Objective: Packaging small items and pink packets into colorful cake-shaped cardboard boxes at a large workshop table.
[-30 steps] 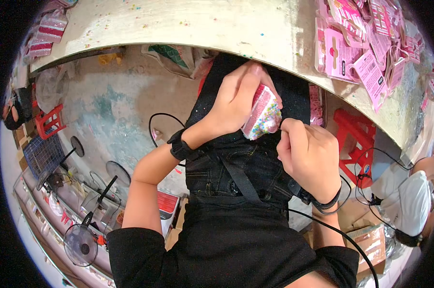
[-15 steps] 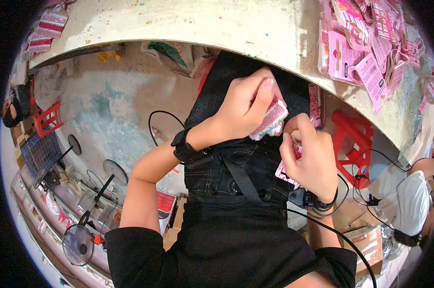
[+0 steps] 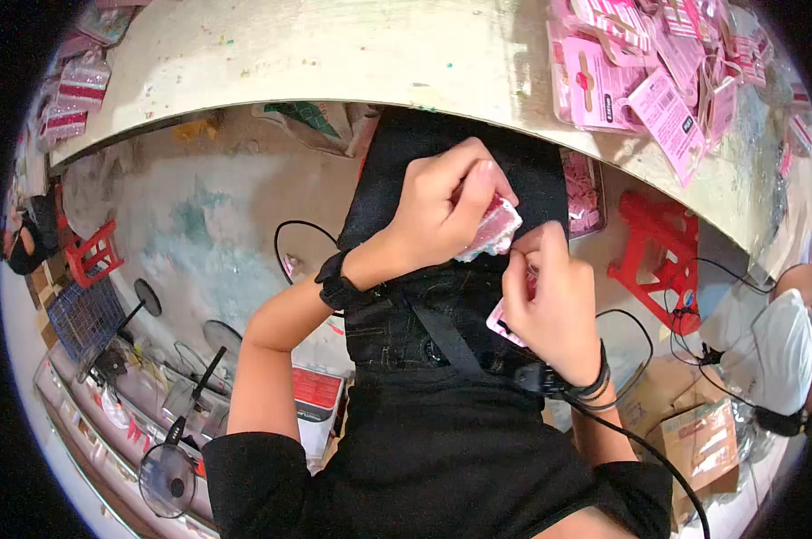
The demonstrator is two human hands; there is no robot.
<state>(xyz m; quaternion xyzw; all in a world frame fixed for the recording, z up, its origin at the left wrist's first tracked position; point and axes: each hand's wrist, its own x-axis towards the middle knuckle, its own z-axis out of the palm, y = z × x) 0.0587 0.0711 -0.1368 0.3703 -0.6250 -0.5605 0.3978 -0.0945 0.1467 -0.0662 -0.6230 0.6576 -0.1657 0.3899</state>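
Observation:
My left hand is closed around a small piece shaped like a cake slice, with a glittery pink-red side and a white edge dotted with colours. Just to its right, my right hand pinches its fingers close to that piece. A pink-and-white card tag pokes out from under the right hand's fingers, most of it covered. Whatever runs between the right fingertips and the piece is too small to make out. Both hands are above my lap, below the table's front edge.
On the pale table, a pile of pink carded packages lies at the right. Similar glittery cake-slice pieces are at the far left. A tray of pink items and a red stool stand below. A black cable trails from my right wrist.
The view has shifted slightly. My right hand has moved a little left, closer under the piece, and the card tag is turned. The left hand keeps its hold.

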